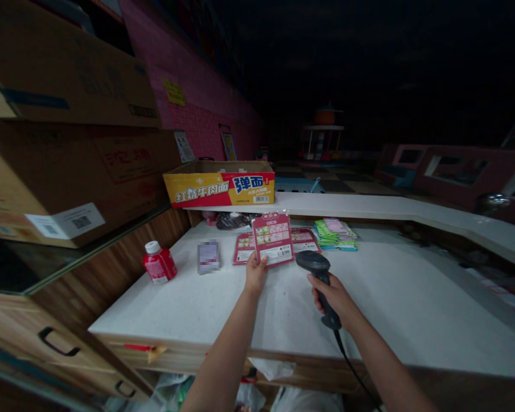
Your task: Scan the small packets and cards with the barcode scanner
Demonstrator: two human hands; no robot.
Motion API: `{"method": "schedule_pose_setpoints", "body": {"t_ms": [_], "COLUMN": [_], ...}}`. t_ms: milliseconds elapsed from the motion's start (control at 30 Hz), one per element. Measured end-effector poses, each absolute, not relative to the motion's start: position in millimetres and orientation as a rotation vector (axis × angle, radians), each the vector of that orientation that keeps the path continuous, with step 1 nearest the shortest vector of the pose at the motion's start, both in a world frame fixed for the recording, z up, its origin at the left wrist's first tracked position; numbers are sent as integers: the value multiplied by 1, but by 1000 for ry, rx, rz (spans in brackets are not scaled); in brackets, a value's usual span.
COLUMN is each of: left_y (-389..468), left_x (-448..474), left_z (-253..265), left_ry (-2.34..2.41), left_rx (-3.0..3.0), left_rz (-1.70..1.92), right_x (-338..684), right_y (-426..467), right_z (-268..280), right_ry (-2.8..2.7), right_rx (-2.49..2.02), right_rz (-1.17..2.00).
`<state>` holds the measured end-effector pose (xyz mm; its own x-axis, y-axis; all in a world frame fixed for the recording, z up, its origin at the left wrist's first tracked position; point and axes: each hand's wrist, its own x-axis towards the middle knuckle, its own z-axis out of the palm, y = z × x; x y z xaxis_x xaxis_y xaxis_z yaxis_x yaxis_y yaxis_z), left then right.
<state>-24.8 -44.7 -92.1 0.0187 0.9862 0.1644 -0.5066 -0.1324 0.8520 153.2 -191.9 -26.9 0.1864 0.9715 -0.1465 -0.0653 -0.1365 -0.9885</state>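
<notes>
My left hand [256,272] grips the lower left corner of a flat red package [273,236] with small pictures and a barcode at its lower right. The package is tilted up over the white counter [189,309]. Behind it lie similar red packages, one [244,248] showing at the left and another [305,240] at the right. In my right hand [332,294] is a black barcode scanner [315,263], its head to the right of the package and its cord running down off the counter. The two are apart.
On the left stand a red bottle with a white cap [159,264] and a blurred-out small item [209,257]. Green and pink packets [335,234] lie in a pile behind the scanner. A noodle carton [221,186] sits on the raised ledge; large cardboard boxes [68,171] are stacked left.
</notes>
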Motion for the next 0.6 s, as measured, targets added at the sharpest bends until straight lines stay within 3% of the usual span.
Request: {"method": "schedule_pose_setpoints", "body": {"t_ms": [367,600], "left_y": [-46,-45], "left_x": [-25,-27], "left_z": [-90,-90], "left_ry": [727,775], "left_rx": [972,1055], "left_rz": [1464,1458], "right_x": [233,251], "right_y": [-189,-185], "right_z": [-69,-86], "right_ry": [-356,-217], "right_rx": [-846,-586], "right_rz": [1503,1511]}}
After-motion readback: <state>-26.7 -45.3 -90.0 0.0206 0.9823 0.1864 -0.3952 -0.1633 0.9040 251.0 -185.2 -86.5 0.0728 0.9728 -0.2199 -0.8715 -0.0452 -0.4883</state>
